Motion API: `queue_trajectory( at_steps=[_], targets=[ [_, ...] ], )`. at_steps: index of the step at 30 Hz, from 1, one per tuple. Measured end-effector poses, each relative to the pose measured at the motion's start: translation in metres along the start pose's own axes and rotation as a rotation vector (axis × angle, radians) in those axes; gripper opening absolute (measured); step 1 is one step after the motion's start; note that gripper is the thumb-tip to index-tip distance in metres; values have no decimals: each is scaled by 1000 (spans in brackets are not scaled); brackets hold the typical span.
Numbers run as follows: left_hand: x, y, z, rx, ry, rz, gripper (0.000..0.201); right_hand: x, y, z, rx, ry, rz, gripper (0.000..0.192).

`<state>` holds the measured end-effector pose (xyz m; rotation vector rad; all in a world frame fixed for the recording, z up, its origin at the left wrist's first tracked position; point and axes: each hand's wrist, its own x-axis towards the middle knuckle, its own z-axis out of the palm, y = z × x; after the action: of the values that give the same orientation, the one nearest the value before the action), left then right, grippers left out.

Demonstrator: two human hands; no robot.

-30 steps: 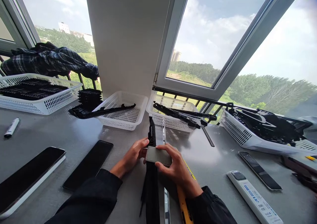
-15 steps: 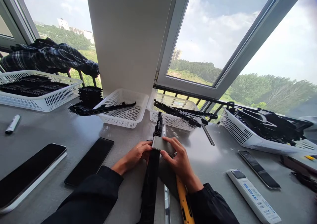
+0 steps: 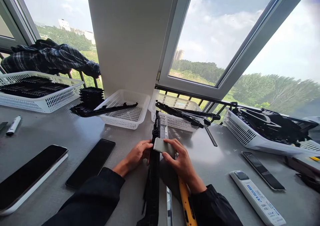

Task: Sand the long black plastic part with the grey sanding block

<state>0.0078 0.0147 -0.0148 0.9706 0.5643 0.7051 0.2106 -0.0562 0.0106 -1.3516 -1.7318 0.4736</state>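
Grey block (image 3: 164, 146) sits on top of the long black strip (image 3: 154, 172), which lies lengthwise on the surface (image 3: 75, 132) at centre, running away from the person. Right hand (image 3: 181, 164) holds the block, fingers (image 3: 175, 145) closed over its far and near edges. Left hand (image 3: 136, 154) steadies the strip from the left, fingertips narrow against its side just beside the block.

Assessment: the step appears to be pressing or rubbing the block along the strip; it is done best with the block kept flat and square to the strip, and the left hand kept firm so the strip does not twist.

Containers: centre white basket (image 3: 125, 114) holds one long black part (image 3: 105, 111) overhanging its rim. Next basket (image 3: 172, 119) holds several black strips. Left basket (image 3: 42, 101) holds flat black pieces. Right tray (image 3: 247, 136) is piled with black frames. A yellow tool (image 3: 185, 202) lies beside the strip.
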Motion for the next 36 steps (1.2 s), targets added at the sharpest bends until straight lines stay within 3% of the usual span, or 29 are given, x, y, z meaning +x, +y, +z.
queue_trajectory(
  at_steps=[4,9,13,20,24,32,36],
  targets=[
    [0,-2,0,-11,-29,-5,32,1,5,2,-28,76,3,39],
    [1,-2,2,11,-92,-11,29,-1,3,4,4,53,-72,46],
    [0,0,3,9,-94,-8,31,-4,0,-1,122,-30,-87,26],
    [-1,-1,2,51,-187,-64,35,-6,8,-5,381,5,277,38],
    [-2,0,2,97,-213,-87,38,-3,5,-7,517,-96,405,51],
    [0,-2,-1,57,-234,-100,31,0,4,-5,669,-71,512,55],
    [-1,-2,-1,60,-224,-102,35,-2,4,-3,714,-163,511,57]
  ],
)
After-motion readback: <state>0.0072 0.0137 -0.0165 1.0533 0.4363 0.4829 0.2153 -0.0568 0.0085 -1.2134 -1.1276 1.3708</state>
